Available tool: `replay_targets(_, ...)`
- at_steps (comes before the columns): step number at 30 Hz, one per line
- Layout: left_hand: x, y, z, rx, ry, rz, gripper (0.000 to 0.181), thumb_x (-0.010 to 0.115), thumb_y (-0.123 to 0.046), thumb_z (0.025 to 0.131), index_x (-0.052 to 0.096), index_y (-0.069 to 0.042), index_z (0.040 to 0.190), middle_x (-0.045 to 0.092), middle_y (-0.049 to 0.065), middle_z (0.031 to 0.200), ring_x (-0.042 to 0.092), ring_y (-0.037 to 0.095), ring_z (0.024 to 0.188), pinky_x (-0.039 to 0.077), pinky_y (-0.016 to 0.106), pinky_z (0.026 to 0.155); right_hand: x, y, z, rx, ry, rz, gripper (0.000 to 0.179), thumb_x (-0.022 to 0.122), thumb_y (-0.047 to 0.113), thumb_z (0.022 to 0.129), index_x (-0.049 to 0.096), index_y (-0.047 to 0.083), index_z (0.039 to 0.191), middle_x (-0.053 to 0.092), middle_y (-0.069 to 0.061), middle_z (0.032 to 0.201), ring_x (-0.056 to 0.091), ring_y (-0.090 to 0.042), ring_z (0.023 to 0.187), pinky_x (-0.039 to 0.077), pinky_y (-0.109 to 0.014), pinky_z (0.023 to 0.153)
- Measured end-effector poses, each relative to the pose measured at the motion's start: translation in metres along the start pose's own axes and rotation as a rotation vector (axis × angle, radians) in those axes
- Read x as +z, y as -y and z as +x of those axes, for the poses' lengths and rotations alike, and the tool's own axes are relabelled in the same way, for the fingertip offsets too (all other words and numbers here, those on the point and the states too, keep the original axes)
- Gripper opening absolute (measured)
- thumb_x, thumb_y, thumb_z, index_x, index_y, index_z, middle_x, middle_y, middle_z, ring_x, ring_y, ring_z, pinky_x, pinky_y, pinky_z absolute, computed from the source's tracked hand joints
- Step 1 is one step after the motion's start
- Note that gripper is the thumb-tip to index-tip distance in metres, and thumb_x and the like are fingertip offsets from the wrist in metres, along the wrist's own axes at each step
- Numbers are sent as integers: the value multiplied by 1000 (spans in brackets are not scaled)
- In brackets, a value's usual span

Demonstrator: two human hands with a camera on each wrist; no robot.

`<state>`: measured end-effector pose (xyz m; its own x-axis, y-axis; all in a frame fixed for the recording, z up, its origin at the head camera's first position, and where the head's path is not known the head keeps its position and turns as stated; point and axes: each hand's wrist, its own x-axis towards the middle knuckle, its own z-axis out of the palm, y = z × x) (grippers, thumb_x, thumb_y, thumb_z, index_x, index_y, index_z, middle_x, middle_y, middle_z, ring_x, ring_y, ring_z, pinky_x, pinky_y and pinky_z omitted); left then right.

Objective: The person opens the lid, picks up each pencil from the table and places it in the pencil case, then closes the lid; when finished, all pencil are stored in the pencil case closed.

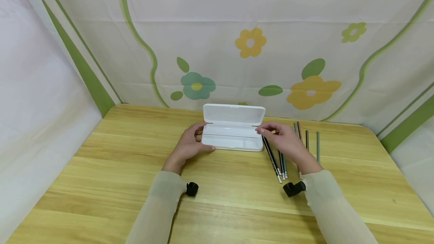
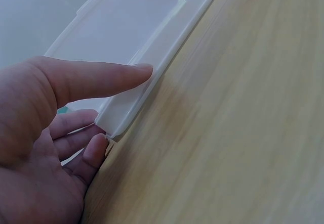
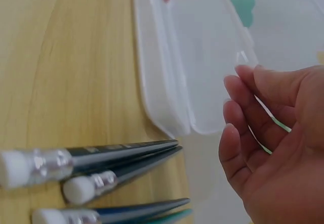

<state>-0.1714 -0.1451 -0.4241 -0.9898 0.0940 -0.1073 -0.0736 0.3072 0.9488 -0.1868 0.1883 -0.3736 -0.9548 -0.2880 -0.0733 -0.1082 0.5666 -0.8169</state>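
Observation:
A white pencil case (image 1: 232,144) lies on the table with its lid (image 1: 234,114) raised, its long shallow compartments bare. My left hand (image 1: 188,144) holds the case's left end. In the left wrist view the thumb (image 2: 111,77) presses along the front wall, while the other fingers bend around the end. My right hand (image 1: 285,140) hovers at the case's right end, fingers loosely bent. In the right wrist view its thumb and index fingertips come together and overlap the lid's edge, with nothing visible between them. Beneath this hand lie several dark pencils (image 3: 121,155) with white erasers.
Beyond the right hand lie more pencils: a green one (image 1: 318,146), a black one (image 1: 307,138) and a reddish one (image 1: 300,130). The wooden table (image 1: 237,202) ends just behind the case, against a flower-printed curtain (image 1: 217,48). Black wrist cameras sit at both sleeves.

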Motion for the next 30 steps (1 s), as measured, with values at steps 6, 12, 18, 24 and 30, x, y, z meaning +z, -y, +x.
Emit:
replay_targets(6, -1, -1, -1, -5, 0, -6, 94, 94, -4, 78, 48, -10, 160, 58, 18, 145, 65, 33, 119, 56, 40, 101, -13, 0, -19, 28, -86, 21, 47, 61, 54, 107, 72, 17, 134, 73, -7, 135, 63, -30, 123, 52, -38, 101)
replay_targets(12, 0, -2, -2, -15, 1, -10, 95, 94, -4, 78, 47, -11, 161, 57, 16, 146, 65, 33, 120, 56, 41, 102, -23, -8, -36, 37, -118, 31, 48, 66, 52, 105, 70, 15, 134, 70, -1, 129, 61, -20, 117, 51, -18, 95)
replay_targets(18, 0, -2, -2, -17, 0, -12, 94, 93, -3, 79, 48, -12, 161, 58, 16, 146, 65, 32, 120, 56, 40, 102, -33, -19, -56, 49, -128, -16, 45, 66, 48, 106, 71, 15, 135, 70, 4, 127, 63, -13, 112, 52, -18, 92)
replay_targets(24, 0, 0, -2, -14, 1, -9, 94, 93, -3, 79, 47, -11, 161, 58, 17, 145, 65, 32, 118, 57, 40, 100, -43, -35, -76, 101, -140, 9, 48, 68, 44, 106, 67, 11, 140, 73, 3, 117, 70, -17, 96, 61, -30, 80)
replay_targets(30, 0, 1, -3, -6, -6, 1, 94, 93, -2, 79, 48, -10, 161, 58, 17, 146, 64, 32, 119, 56, 40, 100, -49, -51, -93, 125, -167, 63, 49, 69, 39, 106, 66, 3, 139, 75, 2, 111, 72, -12, 94, 64, -29, 79)
